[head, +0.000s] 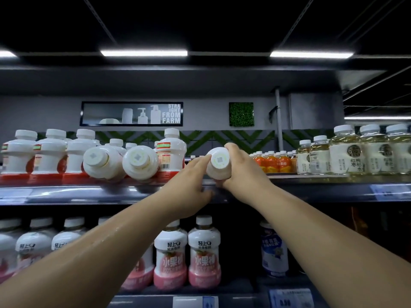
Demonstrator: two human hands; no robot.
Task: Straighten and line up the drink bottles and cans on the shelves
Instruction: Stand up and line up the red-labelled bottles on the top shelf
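Note:
A white bottle lies on its side on the top shelf, its cap end pointing at me. My right hand grips it from the right, fingers curled over its body. My left hand rests at the shelf edge with a straight finger touching the bottle's left side. Two more white bottles lie tipped over to the left. An upright bottle with a red label stands between them and my hands. Further left, three upright white bottles stand in a row.
Pale yellow drink bottles and small orange bottles stand on the top shelf to the right. Below, pink-and-white bottles and a blue-labelled bottle fill the lower shelf. Price tags line the shelf fronts.

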